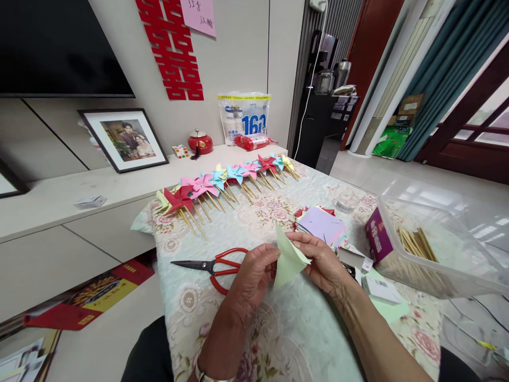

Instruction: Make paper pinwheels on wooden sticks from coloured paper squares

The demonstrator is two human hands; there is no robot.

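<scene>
Between my two hands is a pale green sheet of paper (289, 261), creased and partly folded, held above the table. My left hand (256, 270) pinches its left edge with thumb and fingers. On the other side, my right hand (318, 257) grips the right part of the sheet. Red-handled scissors (212, 266) lie beside my left hand, their blades pointing left. Past my right hand sits a stack of coloured paper squares (321, 224) with a lilac sheet on top. Finished paper pinwheels (204, 185) on sticks lie in a row along the far side.
A clear plastic box (437, 254) holding wooden sticks (419, 246) stands at the right. Near it are a roll of tape (347, 202) and a small white box (380, 291). Behind the flowered tablecloth (278, 209), a cabinet top bears a framed photo (125, 140) and a red pot (200, 143).
</scene>
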